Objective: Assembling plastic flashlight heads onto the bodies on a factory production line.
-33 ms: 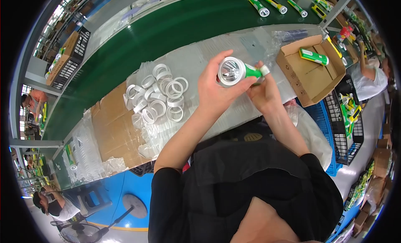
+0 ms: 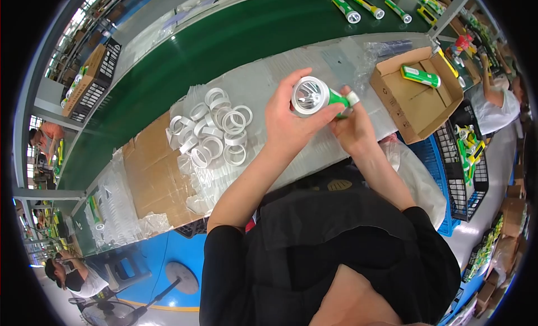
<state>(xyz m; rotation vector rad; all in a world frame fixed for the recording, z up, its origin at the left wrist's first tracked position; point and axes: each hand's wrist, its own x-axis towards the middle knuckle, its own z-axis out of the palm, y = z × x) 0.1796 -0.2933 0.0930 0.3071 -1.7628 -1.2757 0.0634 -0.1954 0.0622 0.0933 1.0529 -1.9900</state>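
Observation:
I hold a green and white flashlight (image 2: 316,96) over the plastic-covered workbench (image 2: 263,79), its silver reflector facing up at me. My left hand (image 2: 288,124) wraps its wide white-rimmed head from below and the left. My right hand (image 2: 354,130) grips the green body and white tail end. A heap of white plastic rings (image 2: 216,132) lies on the bench just to the left of my left hand.
An open cardboard box (image 2: 417,110) at the right holds one green flashlight (image 2: 420,75). Three flashlights (image 2: 367,5) lie on the green conveyor belt (image 2: 224,45). A flat cardboard sheet (image 2: 151,174) is at the left, a black wire basket (image 2: 462,169) at the right. Other people (image 2: 499,107) work nearby.

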